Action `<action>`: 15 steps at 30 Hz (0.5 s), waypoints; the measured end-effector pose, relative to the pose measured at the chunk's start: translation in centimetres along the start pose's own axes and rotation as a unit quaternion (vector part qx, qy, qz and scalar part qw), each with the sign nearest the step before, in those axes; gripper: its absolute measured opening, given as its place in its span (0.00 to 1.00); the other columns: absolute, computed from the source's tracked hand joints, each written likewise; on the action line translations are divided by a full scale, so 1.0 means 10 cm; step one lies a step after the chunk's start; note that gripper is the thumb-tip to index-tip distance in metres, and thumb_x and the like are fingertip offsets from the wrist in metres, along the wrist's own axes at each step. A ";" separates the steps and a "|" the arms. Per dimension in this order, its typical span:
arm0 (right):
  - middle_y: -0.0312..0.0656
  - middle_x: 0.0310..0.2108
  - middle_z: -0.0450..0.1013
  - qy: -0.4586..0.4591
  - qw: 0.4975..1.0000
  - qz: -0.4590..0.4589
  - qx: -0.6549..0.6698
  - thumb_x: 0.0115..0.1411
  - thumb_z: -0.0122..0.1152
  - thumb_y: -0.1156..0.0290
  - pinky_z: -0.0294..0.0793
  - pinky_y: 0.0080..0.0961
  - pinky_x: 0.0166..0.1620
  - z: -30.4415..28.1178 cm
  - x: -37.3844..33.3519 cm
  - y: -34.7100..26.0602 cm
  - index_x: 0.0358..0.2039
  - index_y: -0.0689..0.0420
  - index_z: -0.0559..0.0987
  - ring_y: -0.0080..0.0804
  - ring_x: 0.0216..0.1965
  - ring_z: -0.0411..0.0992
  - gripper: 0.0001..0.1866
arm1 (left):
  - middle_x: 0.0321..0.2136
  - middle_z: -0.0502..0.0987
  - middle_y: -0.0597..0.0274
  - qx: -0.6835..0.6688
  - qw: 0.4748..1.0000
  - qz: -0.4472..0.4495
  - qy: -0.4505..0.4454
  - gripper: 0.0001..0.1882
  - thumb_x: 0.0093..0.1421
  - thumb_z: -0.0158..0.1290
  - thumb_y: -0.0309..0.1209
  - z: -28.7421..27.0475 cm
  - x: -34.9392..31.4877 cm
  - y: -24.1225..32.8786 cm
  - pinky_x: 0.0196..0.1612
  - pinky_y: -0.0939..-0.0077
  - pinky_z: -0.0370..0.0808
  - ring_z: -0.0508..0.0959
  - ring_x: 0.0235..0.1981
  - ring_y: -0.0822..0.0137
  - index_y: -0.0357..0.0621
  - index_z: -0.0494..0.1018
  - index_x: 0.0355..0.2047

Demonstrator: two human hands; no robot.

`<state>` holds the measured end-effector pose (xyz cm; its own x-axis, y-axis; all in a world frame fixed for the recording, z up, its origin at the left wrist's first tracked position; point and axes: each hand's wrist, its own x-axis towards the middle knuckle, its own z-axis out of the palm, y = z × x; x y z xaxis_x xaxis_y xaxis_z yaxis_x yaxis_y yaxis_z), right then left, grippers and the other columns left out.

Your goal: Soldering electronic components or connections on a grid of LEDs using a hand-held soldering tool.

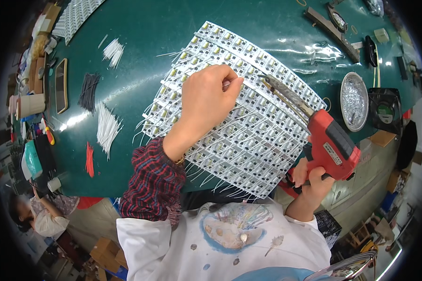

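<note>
Got glossy green tabletop (pixel 150 37) across upper frame. Carries flat white circuit-board panel (pixel 255 136) mid-frame; thin white wires (pixel 109 132), thin black wires (pixel 87 92), short red wires (pixel 89 159) frame left; round grey metal dish (pixel 356 128), silvery contents, frame right.

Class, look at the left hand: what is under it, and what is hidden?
Under the left hand is the sheet of small circuit boards, with thin white wires showing nearby. Whatever lies directly beneath is covered.

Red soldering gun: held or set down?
Held: the right hand is wrapped around the handle of the red soldering gun, tip over the LED panel.
</note>
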<state>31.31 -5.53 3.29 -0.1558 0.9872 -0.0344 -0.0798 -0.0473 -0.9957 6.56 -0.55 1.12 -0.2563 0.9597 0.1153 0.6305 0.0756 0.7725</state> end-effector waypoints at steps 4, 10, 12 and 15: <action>0.37 0.09 0.61 -0.013 1.000 0.020 -0.001 0.58 0.54 0.52 0.57 0.17 0.12 0.01 0.03 0.02 0.46 0.75 0.62 0.21 0.07 0.57 0.34 | 0.15 0.74 0.60 -0.032 0.998 -0.042 -0.044 0.09 0.49 0.56 0.33 -0.05 0.06 -0.03 0.22 0.71 0.68 0.74 0.17 0.63 0.41 0.76 0.20; 0.37 0.08 0.60 -0.011 1.000 0.023 -0.003 0.58 0.54 0.54 0.57 0.19 0.12 -0.02 0.03 0.06 0.43 0.73 0.64 0.23 0.07 0.57 0.30 | 0.16 0.75 0.61 -0.016 0.999 -0.027 -0.043 0.09 0.49 0.56 0.34 -0.03 0.06 -0.03 0.22 0.71 0.68 0.75 0.17 0.63 0.41 0.76 0.20; 0.38 0.09 0.60 -0.015 1.000 0.027 -0.003 0.59 0.54 0.55 0.58 0.19 0.12 -0.02 0.03 0.04 0.42 0.73 0.64 0.23 0.07 0.58 0.29 | 0.16 0.75 0.61 -0.008 0.999 -0.025 -0.039 0.09 0.49 0.56 0.33 -0.03 0.05 -0.03 0.22 0.71 0.68 0.75 0.17 0.63 0.41 0.76 0.19; 0.38 0.09 0.60 -0.008 1.000 0.028 -0.007 0.59 0.54 0.56 0.58 0.20 0.13 0.00 0.02 0.04 0.41 0.72 0.65 0.23 0.08 0.58 0.27 | 0.17 0.75 0.61 -0.005 0.999 -0.017 -0.032 0.09 0.49 0.56 0.33 -0.03 0.04 -0.02 0.22 0.71 0.68 0.75 0.18 0.64 0.41 0.75 0.19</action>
<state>31.28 -5.39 2.85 -0.1763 0.9803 -0.0886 -0.0563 -0.0999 -0.9934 6.06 -0.23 1.21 -0.2304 0.9719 0.0484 0.6142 0.1066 0.7819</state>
